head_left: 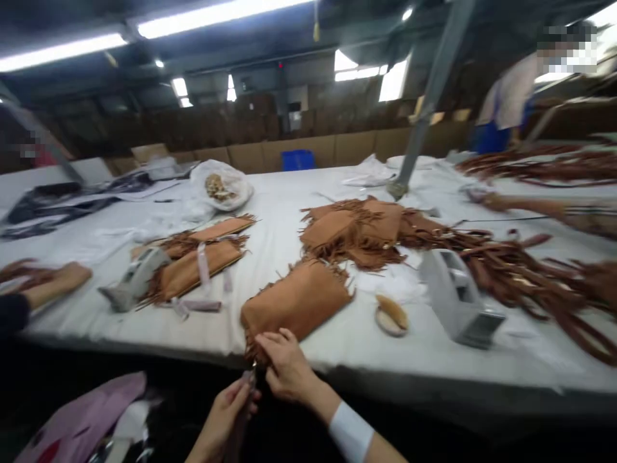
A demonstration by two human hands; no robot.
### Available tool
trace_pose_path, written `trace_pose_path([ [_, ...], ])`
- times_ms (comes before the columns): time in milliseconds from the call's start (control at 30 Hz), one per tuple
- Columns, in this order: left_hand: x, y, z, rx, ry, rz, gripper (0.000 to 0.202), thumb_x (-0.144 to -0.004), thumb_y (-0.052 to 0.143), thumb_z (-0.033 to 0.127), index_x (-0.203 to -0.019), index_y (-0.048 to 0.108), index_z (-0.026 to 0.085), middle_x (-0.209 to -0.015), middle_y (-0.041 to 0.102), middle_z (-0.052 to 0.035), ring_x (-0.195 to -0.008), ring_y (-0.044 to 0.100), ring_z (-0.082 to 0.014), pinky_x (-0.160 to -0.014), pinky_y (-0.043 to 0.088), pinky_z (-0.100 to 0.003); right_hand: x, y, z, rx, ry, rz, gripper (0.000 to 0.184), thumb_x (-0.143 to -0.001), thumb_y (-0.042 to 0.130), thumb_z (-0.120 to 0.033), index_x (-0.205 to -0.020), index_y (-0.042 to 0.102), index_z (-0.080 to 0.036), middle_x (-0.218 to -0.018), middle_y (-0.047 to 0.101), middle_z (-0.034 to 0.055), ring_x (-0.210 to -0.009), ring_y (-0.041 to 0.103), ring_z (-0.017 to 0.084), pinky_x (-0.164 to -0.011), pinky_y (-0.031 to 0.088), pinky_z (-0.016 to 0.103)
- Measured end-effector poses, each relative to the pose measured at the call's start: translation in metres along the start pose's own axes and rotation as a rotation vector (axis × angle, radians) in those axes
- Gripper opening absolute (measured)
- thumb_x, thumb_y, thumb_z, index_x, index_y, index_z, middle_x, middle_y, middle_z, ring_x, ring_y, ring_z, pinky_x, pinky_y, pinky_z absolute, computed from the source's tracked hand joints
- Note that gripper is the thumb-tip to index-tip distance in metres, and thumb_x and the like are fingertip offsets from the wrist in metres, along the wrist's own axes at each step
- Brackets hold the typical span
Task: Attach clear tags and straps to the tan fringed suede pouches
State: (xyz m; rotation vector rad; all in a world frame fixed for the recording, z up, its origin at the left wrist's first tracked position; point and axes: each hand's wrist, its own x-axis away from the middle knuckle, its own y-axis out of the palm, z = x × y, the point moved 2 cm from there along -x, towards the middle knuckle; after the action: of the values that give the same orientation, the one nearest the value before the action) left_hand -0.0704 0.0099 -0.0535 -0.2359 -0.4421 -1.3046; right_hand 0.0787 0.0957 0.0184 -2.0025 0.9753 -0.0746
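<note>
A worker's left hand pinches a metal clip while the right hand holds the near corner of a fringed pouch lying just beyond both hands. A hard tug with a slack right hand could drag it off the table.

And here's the near pouch on the table, one corner at the front edge, a heap of pouches behind it and rightward! Left of it lie more pouches, then a tape dispenser; behind-left sits a plastic bag, and rightward, a second dispenser, then straps.
</note>
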Motion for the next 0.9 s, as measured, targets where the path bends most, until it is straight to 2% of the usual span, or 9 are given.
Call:
trace_pose_path([
  [33,0.000,-0.010,-0.002,-0.004,0.010,-0.022,0.036,-0.078,0.069,0.042,-0.097,0.066,0.012,-0.079,0.069,-0.0036,-0.059,0.057,-0.0104,-0.054,0.043,-0.022,-0.003,0.006,0.004,-0.021,-0.008,0.014,0.065,-0.070,0.052,-0.011,-0.135,0.043,-0.015,-0.131,0.057,0.0123,-0.127,0.044,0.024,-0.110,0.021,0.047],
  [100,-0.002,-0.017,-0.004,-0.008,0.045,-0.078,0.044,-0.073,0.072,0.050,-0.096,0.068,0.012,-0.076,0.070,-0.0045,-0.057,0.056,-0.0090,-0.052,0.037,-0.020,-0.002,0.010,0.011,-0.034,-0.018,0.021,0.066,-0.069,0.050,-0.011,-0.135,0.044,-0.014,-0.132,0.056,0.0118,-0.128,0.042,0.022,-0.111,0.018,0.045],
  [300,-0.009,-0.004,0.001,-0.089,0.113,-0.077,0.054,-0.069,0.069,0.060,-0.094,0.068,0.012,-0.077,0.070,-0.0062,-0.061,0.057,-0.0115,-0.056,0.037,-0.021,0.003,0.008,0.015,-0.004,-0.024,0.030,0.070,-0.065,0.048,-0.010,-0.134,0.045,-0.013,-0.132,0.056,0.0103,-0.128,0.042,0.020,-0.113,0.018,0.042],
  [400,-0.011,0.000,0.012,-0.145,0.147,-0.075,0.051,-0.069,0.069,0.058,-0.092,0.068,0.012,-0.074,0.069,-0.0048,-0.060,0.057,-0.0121,-0.056,0.038,-0.022,0.001,0.010,0.016,-0.010,-0.021,0.036,0.071,-0.063,0.047,-0.010,-0.134,0.045,-0.014,-0.132,0.057,0.0097,-0.127,0.043,0.020,-0.113,0.018,0.042],
  [567,-0.015,0.011,0.029,-0.205,0.206,-0.065,0.042,-0.071,0.069,0.054,-0.077,0.067,0.013,-0.059,0.062,0.0006,-0.054,0.053,-0.0108,-0.055,0.037,-0.022,0.001,0.010,0.016,-0.019,-0.019,0.036,0.071,-0.062,0.047,-0.010,-0.133,0.046,-0.014,-0.131,0.058,0.0103,-0.126,0.043,0.021,-0.112,0.019,0.043],
  [633,-0.015,0.015,0.033,-0.208,0.225,-0.058,0.041,-0.073,0.066,0.055,-0.077,0.064,0.014,-0.057,0.061,0.0017,-0.051,0.052,-0.0104,-0.053,0.036,-0.022,0.001,0.008,0.015,-0.021,-0.017,0.035,0.071,-0.062,0.047,-0.010,-0.132,0.047,-0.014,-0.130,0.058,0.0108,-0.125,0.044,0.021,-0.112,0.020,0.044],
  [767,-0.020,0.019,0.031,-0.098,0.170,-0.024,0.043,-0.077,0.059,0.060,-0.080,0.058,0.016,-0.057,0.062,0.0013,-0.044,0.050,-0.0090,-0.046,0.033,-0.020,0.000,0.008,0.015,-0.026,-0.009,0.036,0.070,-0.062,0.047,-0.010,-0.132,0.047,-0.014,-0.129,0.059,0.0107,-0.125,0.045,0.021,-0.111,0.022,0.044],
  [900,-0.028,0.015,0.027,0.021,0.095,-0.024,0.048,-0.069,0.067,0.061,-0.081,0.059,0.015,-0.061,0.066,-0.0017,-0.044,0.051,-0.0081,-0.044,0.031,-0.019,0.000,0.008,0.016,-0.031,-0.010,0.042,0.070,-0.062,0.047,-0.009,-0.131,0.048,-0.014,-0.129,0.059,0.0103,-0.125,0.045,0.021,-0.111,0.022,0.045],
])
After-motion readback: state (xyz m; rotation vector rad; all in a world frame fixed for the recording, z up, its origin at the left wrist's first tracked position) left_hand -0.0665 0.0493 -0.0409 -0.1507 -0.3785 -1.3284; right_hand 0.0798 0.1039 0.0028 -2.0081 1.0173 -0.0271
